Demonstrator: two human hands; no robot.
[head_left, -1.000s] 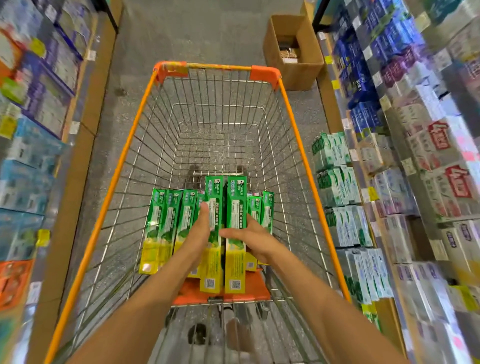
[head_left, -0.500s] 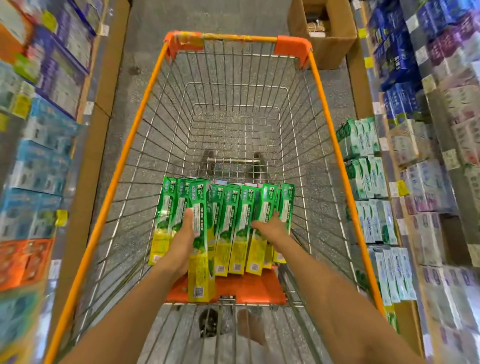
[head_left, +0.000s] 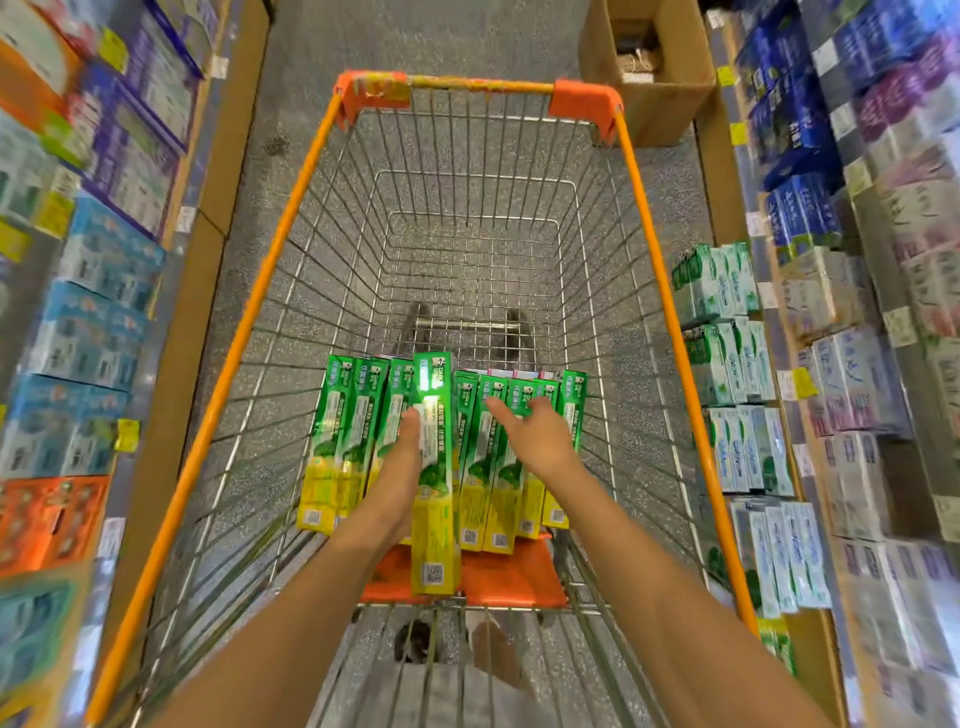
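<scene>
Several green-and-yellow toothpaste boxes (head_left: 343, 441) lie side by side at the near end of a wire shopping cart (head_left: 649, 291) with orange rails. My left hand (head_left: 397, 467) grips one box (head_left: 435, 467), which is lifted above the row and points lengthways away from me. My right hand (head_left: 535, 436) hovers over the right-hand boxes (head_left: 498, 467) with fingers spread and relaxed, touching or just above them.
Shelves of boxed goods line both sides of the narrow aisle; green-and-white boxes (head_left: 727, 364) fill the right shelf beside the cart. An open cardboard carton (head_left: 649, 67) stands on the floor beyond the cart's far right corner. The cart's orange seat flap (head_left: 509, 577) lies under the boxes.
The cart has shifted lower in view as my head moved. My left hand keeps its box, raised a little higher above the row. My right hand has lifted and spread its fingers.
</scene>
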